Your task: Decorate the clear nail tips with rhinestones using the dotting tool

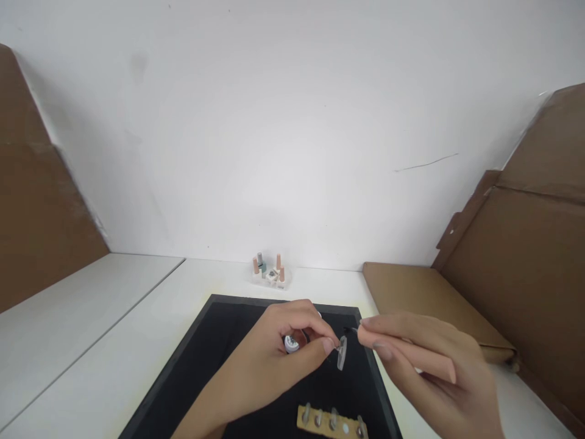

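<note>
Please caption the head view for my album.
Left hand pinches a small clear piece; right hand holds a pink-capped brush beside it.

A left cardboard panel (41,183) and a right cardboard panel (525,256) are flanking a white table (100,317); a flat cardboard box (425,299) is lying near a white wall (283,134).

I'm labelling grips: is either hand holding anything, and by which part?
The left hand pinches a small clear piece by a thin stem; the right hand grips a pink-handled brush by its handle, bristles free.
</note>
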The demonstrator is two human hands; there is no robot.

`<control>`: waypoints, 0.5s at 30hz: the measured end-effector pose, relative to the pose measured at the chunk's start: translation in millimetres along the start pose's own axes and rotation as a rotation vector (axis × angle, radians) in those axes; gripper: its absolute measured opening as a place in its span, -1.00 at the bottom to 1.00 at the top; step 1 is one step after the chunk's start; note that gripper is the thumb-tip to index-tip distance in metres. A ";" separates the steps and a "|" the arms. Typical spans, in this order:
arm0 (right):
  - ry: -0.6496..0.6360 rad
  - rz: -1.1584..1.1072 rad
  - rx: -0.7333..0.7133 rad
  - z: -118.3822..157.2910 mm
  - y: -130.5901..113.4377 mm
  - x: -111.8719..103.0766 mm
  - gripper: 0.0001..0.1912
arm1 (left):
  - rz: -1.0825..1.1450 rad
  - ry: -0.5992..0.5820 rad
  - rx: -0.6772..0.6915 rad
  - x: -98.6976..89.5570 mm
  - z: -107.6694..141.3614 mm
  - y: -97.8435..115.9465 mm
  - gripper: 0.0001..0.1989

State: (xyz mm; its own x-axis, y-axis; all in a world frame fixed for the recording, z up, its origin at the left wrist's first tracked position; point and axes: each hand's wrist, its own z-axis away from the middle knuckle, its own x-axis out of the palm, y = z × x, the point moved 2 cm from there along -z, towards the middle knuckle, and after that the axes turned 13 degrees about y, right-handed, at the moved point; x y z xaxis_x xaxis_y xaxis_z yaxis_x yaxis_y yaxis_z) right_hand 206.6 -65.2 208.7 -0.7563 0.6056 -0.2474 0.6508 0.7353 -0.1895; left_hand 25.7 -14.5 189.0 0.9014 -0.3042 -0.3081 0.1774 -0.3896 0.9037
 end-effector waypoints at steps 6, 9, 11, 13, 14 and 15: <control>0.034 0.006 -0.013 -5.4 -8.0 -2.6 -0.78 | 0.037 0.032 -0.010 -4.2 -4.4 -1.7 -0.83; 0.035 -0.042 -0.002 -13.1 -13.5 -0.5 -0.69 | 0.051 0.043 -0.028 -5.3 -5.8 -1.6 -0.84; 0.021 -0.064 0.005 -16.7 -15.5 1.4 -0.67 | 0.056 0.046 -0.033 -5.6 -5.8 -1.0 -0.84; 0.017 -0.063 0.001 -18.1 -16.1 2.9 -0.66 | 0.058 0.048 -0.030 -5.5 -5.4 -0.2 -0.84; 0.015 -0.061 0.000 -17.8 -15.8 3.5 -0.66 | 0.059 0.046 -0.027 -5.2 -5.2 0.1 -0.84; 0.011 -0.060 0.003 -16.9 -15.1 3.9 -0.67 | 0.059 0.047 -0.027 -4.9 -4.9 0.2 -0.84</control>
State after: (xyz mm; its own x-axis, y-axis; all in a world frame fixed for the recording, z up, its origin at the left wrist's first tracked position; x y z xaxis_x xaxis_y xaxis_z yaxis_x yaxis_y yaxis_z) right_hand 192.7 -68.8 226.7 -0.7948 0.5635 -0.2252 0.6042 0.7696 -0.2066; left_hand 23.3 -8.8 192.2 0.9280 -0.2844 -0.2405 0.1337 -0.3481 0.9279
